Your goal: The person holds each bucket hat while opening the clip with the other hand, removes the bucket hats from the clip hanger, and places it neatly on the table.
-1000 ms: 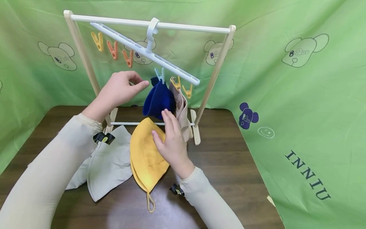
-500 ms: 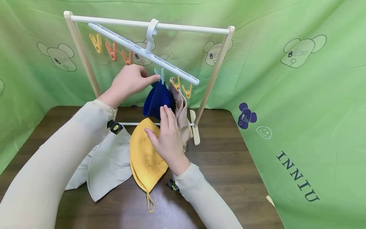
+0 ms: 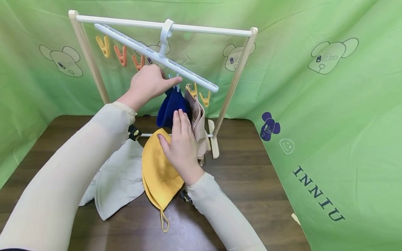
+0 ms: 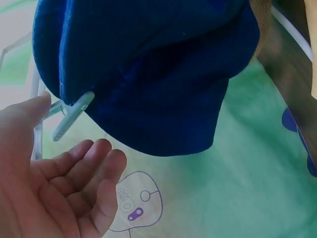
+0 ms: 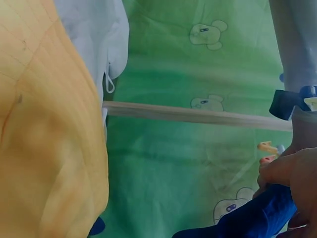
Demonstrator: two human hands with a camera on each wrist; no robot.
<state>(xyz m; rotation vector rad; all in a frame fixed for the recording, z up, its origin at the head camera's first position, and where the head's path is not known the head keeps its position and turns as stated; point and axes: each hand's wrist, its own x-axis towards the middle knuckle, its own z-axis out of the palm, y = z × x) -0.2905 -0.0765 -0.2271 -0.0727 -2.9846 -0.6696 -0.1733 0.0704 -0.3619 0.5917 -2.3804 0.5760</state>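
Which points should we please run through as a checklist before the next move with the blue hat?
1. Hanger hooked over the rail: ok.
2. Blue hat held by the light-blue clip: ok, the clip bites its edge.
3. Left hand gripping that clip: not ok, its fingers are beside the clip, not closed on it.
4. Right hand steadying the blue hat: cannot tell, contact is unclear.
5. Beige hat secured: ok, a yellow clip holds it.
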